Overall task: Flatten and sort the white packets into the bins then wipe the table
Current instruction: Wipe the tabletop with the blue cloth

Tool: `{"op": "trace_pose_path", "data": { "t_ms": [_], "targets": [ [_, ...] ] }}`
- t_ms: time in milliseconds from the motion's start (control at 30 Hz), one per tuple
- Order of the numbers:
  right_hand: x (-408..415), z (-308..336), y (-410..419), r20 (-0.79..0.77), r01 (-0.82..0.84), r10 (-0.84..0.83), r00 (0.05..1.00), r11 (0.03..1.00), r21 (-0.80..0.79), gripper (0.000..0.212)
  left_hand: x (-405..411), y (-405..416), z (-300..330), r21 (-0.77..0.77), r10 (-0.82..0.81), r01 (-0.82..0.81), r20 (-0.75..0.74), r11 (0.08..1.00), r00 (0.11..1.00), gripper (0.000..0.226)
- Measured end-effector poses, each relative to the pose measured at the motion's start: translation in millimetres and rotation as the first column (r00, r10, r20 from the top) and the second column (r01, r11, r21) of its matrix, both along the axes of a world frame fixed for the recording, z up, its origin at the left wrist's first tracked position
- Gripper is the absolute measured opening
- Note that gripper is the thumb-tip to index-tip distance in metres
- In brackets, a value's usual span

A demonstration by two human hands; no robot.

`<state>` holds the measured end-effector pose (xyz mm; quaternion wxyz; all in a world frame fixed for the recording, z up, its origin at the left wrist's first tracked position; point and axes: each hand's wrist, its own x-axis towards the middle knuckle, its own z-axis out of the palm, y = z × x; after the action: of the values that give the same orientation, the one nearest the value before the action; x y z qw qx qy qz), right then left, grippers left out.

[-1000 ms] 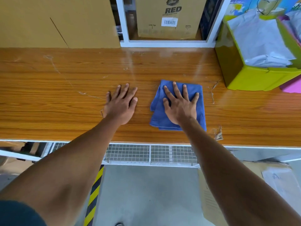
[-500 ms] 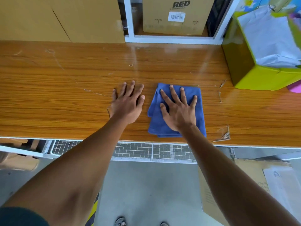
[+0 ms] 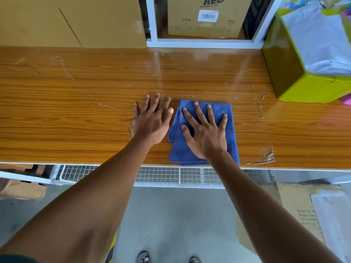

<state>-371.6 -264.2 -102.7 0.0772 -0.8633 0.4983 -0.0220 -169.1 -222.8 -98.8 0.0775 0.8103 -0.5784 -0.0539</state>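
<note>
Near the front edge of the wooden tabletop (image 3: 57, 120), a folded blue cloth (image 3: 205, 111) lay under the right hand (image 3: 206, 134), fingers spread flat. The left hand (image 3: 152, 124) pressed flat, empty, just beside it. White packets (image 3: 319, 38) filled the green bin (image 3: 284, 73) at far right.

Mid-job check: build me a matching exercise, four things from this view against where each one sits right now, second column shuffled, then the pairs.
Things:
1. left hand
2. right hand
3. white packets
4. blue cloth

Places:
A. inside the green bin at the table's right end
B. flat on the bare wooden table, beside the cloth
C. folded at the table's near edge, under a palm
D. spread flat on top of the cloth

Pairs: 1-B, 2-D, 3-A, 4-C
</note>
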Motion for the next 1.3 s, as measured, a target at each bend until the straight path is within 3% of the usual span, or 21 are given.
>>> {"op": "trace_pose_path", "data": {
  "t_ms": [167, 433, 600, 767, 1033, 1300],
  "targets": [
    [22, 5, -83, -0.034, 0.07, -0.068, 0.997, 0.997, 0.042, 0.064, 0, 0, -5, -0.001, 0.0, 0.0, 0.012, 1.0, 1.0, 0.064],
    [-39, 3, 2, 0.0, -0.001, 0.001, 1.0, 1.0, -0.013, 0.063, -2, 0, -1, 0.029, 0.01, -0.011, 0.024, 1.0, 1.0, 0.063],
    [-37, 4, -70, -0.029, 0.029, -0.03, 0.999, 0.999, -0.012, 0.061, -11, -23, 0, 0.056, 0.038, -0.037, -0.032, 0.998, 0.999, 0.062],
    [-37, 5, -149, -0.052, 0.109, -0.108, 0.993, 0.994, 0.02, 0.064, -11, -72, -3, 0.113, -0.023, 0.024, -0.015, 0.993, 1.0, 0.063],
    [-68, 2, -100, -0.021, 0.084, -0.084, 0.996, 0.996, 0.009, 0.064, -1, -97, 0, 0.142, -0.108, 0.106, 0.011, 0.984, 0.994, 0.061],
    [-61, 10, -206, -0.079, 0.117, -0.115, 0.99, 0.993, 0.017, 0.06, 14, -159, -3, 0.127, -0.232, 0.227, 0.03, 0.966, 0.972, 0.063]
  ]
}}
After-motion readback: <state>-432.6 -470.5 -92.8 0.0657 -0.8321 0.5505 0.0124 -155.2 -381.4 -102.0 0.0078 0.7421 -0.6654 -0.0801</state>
